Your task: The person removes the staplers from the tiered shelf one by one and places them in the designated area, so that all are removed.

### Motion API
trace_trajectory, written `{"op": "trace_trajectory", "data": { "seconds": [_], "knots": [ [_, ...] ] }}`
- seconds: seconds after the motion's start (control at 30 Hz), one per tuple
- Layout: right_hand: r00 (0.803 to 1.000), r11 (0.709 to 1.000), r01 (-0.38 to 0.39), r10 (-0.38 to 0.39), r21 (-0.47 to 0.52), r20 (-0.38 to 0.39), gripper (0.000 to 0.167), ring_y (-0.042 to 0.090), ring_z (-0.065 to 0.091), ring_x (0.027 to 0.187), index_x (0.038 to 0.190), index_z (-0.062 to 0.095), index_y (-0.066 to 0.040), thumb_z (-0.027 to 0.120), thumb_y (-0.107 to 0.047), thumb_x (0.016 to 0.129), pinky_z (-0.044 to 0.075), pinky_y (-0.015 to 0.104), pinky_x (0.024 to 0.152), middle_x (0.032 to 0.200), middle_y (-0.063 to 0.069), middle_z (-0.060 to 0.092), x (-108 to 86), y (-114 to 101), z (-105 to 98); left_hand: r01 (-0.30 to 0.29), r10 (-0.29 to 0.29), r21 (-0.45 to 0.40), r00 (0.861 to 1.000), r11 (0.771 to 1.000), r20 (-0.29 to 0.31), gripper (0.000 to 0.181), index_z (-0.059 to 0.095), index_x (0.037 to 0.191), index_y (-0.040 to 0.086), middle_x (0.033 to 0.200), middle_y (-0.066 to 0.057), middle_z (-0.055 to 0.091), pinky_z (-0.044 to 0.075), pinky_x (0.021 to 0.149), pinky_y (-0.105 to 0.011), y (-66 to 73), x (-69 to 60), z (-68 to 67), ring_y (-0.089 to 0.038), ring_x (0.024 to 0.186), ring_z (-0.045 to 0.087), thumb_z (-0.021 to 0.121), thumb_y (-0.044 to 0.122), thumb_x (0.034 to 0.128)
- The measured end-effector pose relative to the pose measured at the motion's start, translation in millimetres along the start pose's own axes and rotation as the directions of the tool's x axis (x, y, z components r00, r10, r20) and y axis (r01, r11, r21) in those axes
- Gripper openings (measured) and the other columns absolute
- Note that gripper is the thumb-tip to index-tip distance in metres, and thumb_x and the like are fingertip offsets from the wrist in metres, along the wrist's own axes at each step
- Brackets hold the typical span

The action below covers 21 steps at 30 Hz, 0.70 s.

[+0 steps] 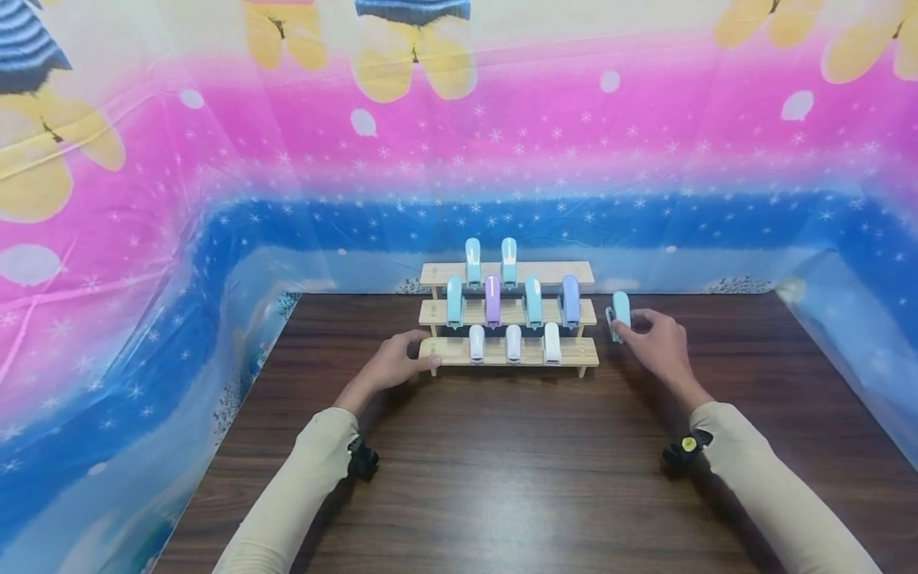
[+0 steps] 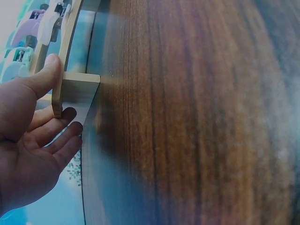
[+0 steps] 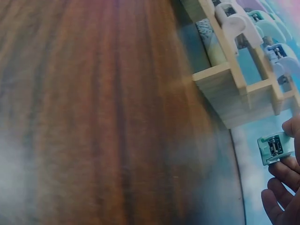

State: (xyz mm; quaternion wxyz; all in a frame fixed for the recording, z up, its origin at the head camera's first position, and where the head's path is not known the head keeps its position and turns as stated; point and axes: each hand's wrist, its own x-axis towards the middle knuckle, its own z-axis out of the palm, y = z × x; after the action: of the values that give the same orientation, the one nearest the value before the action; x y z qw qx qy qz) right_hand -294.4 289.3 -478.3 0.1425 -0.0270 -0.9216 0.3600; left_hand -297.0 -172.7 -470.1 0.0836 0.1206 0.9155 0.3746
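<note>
Stapler, teal, sits just right of the wooden rack, apart from its right end; it seems raised off the table, though its underside is not clearly shown. Right grip pinches it between thumb and fingers from the right, leaving the metal mouth uncovered in the right wrist view; presumably this keeps the body upright and the fingers away from the neighbours on the rack. Left grip pinches the left end of the near shelf, thumb over the board, probably to stop the light rack sliding. Stepped shelves likely serve to keep every row visible: two teal staplers on the far, highest shelf; four in mixed teal, purple and blue on the middle; three whitish ones near. All stand lengthwise, spaced apart, probably so each can be grasped singly.
</note>
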Motion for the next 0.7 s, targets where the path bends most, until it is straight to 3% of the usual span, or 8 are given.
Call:
{"op": "trace_trajectory", "data": {
  "seconds": [0.23,0.43,0.7],
  "knots": [
    [1.0,1.0,-0.009,0.009,0.003,0.018,0.062,0.032,0.065,0.094,0.128,0.066,0.001,0.067,-0.051,0.096,0.048,0.037,0.073,0.117,0.023,0.07,-5.5,7,8,-0.002,0.002,0.01,1.0,1.0,-0.002,0.063,0.054,0.145,0.003,0.149,-0.02,0.052,0.038,0.112,-0.058,0.5,0.6,-0.1,-0.036,0.135,0.05,0.075,0.037,0.0951],
    [1.0,1.0,-0.001,0.001,-0.013,0.02,0.059,0.034,0.067,0.095,0.126,0.068,0.002,0.068,-0.048,0.096,0.05,0.043,0.077,0.116,0.023,0.071,-9.1,10,12,0.007,-0.007,-0.001,1.0,1.0,0.004,0.064,0.054,0.145,0.004,0.15,-0.02,0.051,0.038,0.112,-0.058,-0.2,0.8,0.8,-0.035,0.132,0.052,0.074,0.037,0.0951],
    [1.0,1.0,0.011,-0.01,-0.02,0.028,0.062,0.031,0.068,0.09,0.126,0.067,0.004,0.068,-0.05,0.096,0.051,0.037,0.071,0.115,0.025,0.071,-12.6,13,18,-0.002,0.002,-0.002,1.0,1.0,0.002,0.063,0.054,0.145,0.002,0.15,-0.02,0.051,0.036,0.113,-0.059,-1.1,1.4,0.1,-0.036,0.139,0.046,0.074,0.036,0.0958]
  ]
}}
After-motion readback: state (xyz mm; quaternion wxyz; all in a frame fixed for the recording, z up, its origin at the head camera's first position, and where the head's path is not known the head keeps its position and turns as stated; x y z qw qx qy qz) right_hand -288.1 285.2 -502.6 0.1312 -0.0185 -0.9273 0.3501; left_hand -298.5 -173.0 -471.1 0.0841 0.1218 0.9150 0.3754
